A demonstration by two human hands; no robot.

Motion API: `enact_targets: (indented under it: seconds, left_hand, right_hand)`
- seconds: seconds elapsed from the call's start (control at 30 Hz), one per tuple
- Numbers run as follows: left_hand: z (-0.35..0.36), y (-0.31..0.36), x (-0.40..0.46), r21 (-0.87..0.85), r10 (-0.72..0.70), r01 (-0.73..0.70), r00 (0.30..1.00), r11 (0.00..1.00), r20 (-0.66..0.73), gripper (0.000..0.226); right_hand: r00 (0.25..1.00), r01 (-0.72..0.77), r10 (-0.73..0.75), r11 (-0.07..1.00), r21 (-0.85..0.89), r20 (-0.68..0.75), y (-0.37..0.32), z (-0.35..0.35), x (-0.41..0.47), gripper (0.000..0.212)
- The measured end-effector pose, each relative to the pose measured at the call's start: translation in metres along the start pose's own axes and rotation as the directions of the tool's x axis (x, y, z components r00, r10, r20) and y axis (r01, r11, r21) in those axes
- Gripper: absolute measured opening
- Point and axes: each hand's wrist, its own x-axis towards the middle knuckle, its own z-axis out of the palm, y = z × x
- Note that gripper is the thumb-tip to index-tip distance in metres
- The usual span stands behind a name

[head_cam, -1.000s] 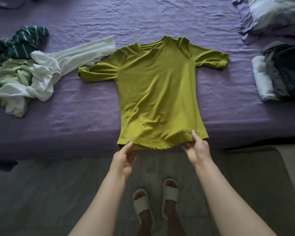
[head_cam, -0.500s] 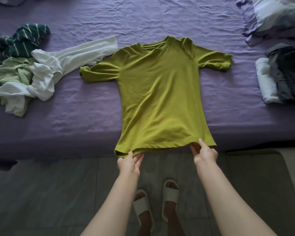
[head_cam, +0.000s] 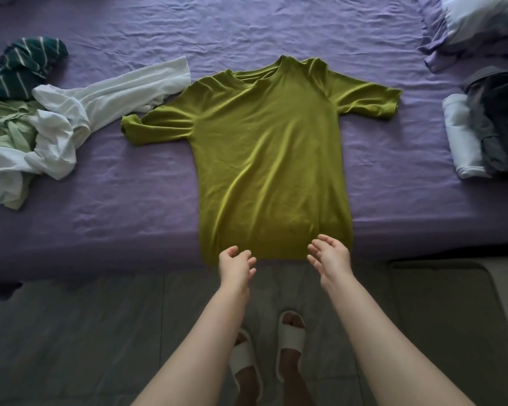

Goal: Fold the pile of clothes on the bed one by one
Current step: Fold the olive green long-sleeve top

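Shirt: an olive-green short-sleeved T-shirt (head_cam: pixel 272 159) is spread flat on the purple-sheeted bed (head_cam: pixel 129 183).
Left hand (head_cam: pixel 235 265): held loose-fingered, gripping nothing, at the hem.
Right hand (head_cam: pixel 330 254): likewise.

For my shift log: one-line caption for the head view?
Olive-green T-shirt spread flat on the purple bed sheet, both open hands, left hand and right hand, at its hem, unfolded clothes pile left.
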Motion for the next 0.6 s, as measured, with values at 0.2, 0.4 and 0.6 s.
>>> enact_targets:
  seconds: [0.2,0.4,0.6]
  left_hand:
    - [0.022,0.023,0.008,0.118,0.025,-0.030,0.999,0.993,0.042,0.041]
    - [0.028,0.063,0.017,0.199,0.088,-0.088,0.996,0.976,0.007,0.038]
    - [0.030,0.136,0.042,0.373,0.232,-0.215,0.973,0.902,0.000,0.039]
  right_hand:
    - [0.991,-0.057,0.062,0.997,-0.049,0.117,-0.025,0.004,0.024,0.023]
    - [0.977,0.038,0.010,0.975,-0.218,0.215,-0.073,0.017,0.042,0.023]
    - [0.922,0.194,-0.049,0.916,-0.350,0.384,-0.129,0.088,0.050,0.021]
